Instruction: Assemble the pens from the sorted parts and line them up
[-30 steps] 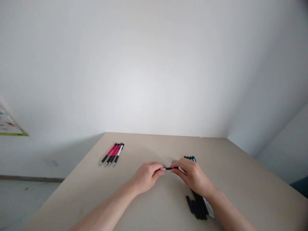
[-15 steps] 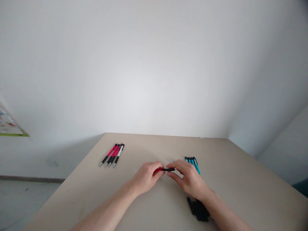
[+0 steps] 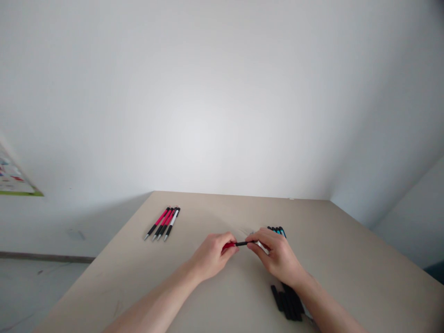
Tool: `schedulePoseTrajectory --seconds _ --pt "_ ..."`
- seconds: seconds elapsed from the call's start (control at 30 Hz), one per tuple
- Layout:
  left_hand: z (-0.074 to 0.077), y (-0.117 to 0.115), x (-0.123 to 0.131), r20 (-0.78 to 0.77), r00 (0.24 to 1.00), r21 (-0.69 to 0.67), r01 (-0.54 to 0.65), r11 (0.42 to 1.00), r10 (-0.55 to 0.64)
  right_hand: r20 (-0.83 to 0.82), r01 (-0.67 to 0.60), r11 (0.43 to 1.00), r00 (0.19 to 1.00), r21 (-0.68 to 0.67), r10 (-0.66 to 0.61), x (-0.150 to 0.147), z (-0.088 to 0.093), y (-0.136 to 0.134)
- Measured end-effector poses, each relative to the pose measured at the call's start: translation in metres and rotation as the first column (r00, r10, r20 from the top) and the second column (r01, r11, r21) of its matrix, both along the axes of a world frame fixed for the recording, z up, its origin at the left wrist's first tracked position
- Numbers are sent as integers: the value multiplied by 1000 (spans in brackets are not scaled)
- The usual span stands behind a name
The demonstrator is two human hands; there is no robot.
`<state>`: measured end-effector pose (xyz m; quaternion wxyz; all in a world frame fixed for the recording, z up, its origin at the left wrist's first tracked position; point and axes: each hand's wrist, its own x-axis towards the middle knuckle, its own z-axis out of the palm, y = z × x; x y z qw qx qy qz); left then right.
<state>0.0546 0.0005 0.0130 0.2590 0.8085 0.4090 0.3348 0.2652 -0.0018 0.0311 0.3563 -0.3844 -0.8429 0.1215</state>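
A pen with a red barrel and black grip (image 3: 241, 243) lies level between my hands, above the middle of the table. My left hand (image 3: 212, 255) is closed round its red part. The thumb and fingertips of my right hand (image 3: 278, 260) pinch the black part at its right end, and the tip is hidden there. Behind the right hand, the tops of several blue pens (image 3: 279, 230) show. Below my right wrist lies a cluster of short black tubes (image 3: 287, 303), partly covered by the forearm. Something clear or whitish beside the right fingers is too blurred to name.
Several pens with black grips (image 3: 163, 223), red ones and one white, lie side by side at the table's left. The beige table (image 3: 215, 210) meets a white wall at its far edge. A printed sheet (image 3: 15, 175) hangs at far left.
My right hand has shifted slightly right along the black part of the pen, covering more of the blue pens. My left hand keeps its hold almost in place.
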Motion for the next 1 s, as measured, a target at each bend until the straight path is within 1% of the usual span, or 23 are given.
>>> schedulePoseTrajectory --seconds 0.17,0.3,0.37,0.5,0.63,0.83,0.9,1.0 --pt "4 0 -2 -23 1000 86 -19 996 21 -108 121 992 986 -29 -124 11 6 1" --pt "3 1 -4 -31 998 105 -43 994 46 -250 264 963 930 -53 -269 20 3 4" --pt "2 2 -4 -30 998 102 -50 993 53 -277 285 956 915 -72 -294 22 2 5" --pt "3 2 -3 -34 998 96 -45 994 49 -225 233 969 943 -86 -247 19 2 4" --pt "6 1 -3 -45 998 90 -41 995 45 -175 182 981 966 -71 -192 15 5 2" --pt "7 0 -3 -56 998 93 -26 995 31 -172 148 985 972 -85 -161 13 6 2" --pt "5 0 -2 -45 999 63 -19 998 22 -153 122 988 979 -90 -135 11 5 2" --pt "0 0 0 28 1000 -30 9 1000 -8 -107 86 993 990 -83 -94 7 2 1"
